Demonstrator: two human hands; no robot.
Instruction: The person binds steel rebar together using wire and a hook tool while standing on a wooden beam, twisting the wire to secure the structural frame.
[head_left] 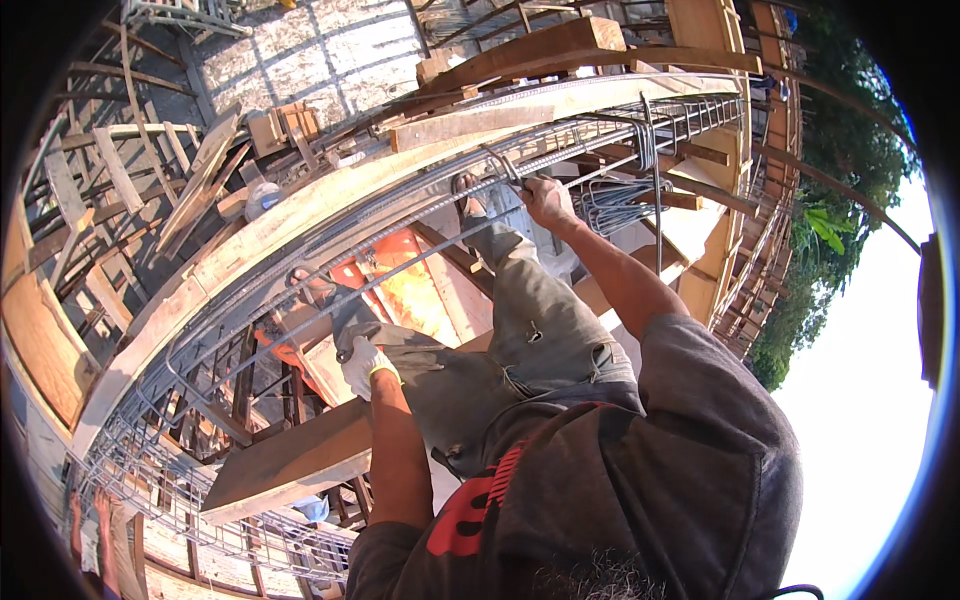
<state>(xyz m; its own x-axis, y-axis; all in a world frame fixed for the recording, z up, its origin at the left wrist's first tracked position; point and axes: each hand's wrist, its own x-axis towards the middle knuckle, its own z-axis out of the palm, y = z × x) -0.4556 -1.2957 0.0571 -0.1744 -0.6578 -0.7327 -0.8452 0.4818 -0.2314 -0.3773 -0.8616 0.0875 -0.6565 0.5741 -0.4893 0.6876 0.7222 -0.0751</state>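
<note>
My bare right hand (550,203) is closed at the rebar cage, its fingers wrapped round what looks like a bent steel stirrup (498,160). Long ribbed steel bars (400,240) run in a curve past it, along a wooden formwork edge (300,195). In a pale glove, my left hand (362,368) rests by my knee, fingers curled. Something small and dark shows at its fingertips, too small to name. Several stirrups (650,140) hang bunched on the bars to the right of my right hand. Below it lies a bundle of bent steel (625,205).
A thick timber plank (290,460) juts out at my left. Orange and yellow sheeting (405,285) lies between my legs. Heavy beams (530,55) cross the far side. Loose boards (205,180) stand at the far left. Another person's hands (103,510) touch the cage at lower left.
</note>
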